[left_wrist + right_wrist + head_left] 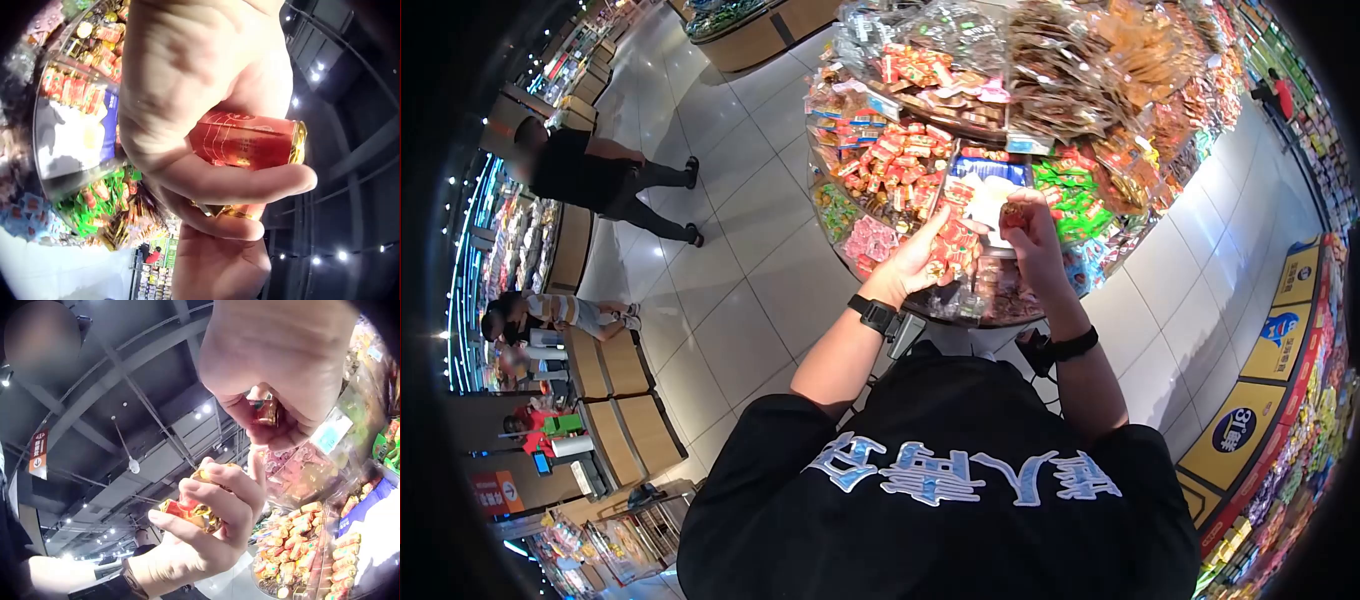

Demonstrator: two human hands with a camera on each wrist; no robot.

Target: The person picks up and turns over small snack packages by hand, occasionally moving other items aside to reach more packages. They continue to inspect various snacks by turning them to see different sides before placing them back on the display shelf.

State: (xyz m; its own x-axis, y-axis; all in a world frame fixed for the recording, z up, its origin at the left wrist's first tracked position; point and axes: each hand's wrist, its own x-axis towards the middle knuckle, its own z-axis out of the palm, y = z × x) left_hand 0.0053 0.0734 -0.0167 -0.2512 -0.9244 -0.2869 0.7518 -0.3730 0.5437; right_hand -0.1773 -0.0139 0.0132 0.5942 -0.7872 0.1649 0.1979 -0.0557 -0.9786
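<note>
My left hand (920, 258) holds several red wrapped candies, its fingers curled round them over the near side of the candy stand. In the left wrist view one cylindrical candy (250, 139) with a twisted gold end shows between thumb and fingers. Gold and red wrappers (181, 509) stick out of the same hand in the right wrist view. To its right, my right hand (1035, 240) pinches a small red and gold wrapped candy (267, 412), partly hidden by the fingers. Below the hands lies a compartment with a blue and white packet (988, 168).
Red candies (900, 165) fill the bin to the left, green packets (1072, 195) the one to the right. Brown bagged snacks (1060, 75) are heaped behind. A person in black (590, 170) stands on the tiled floor at left. Yellow-fronted shelves (1260, 375) run along the right.
</note>
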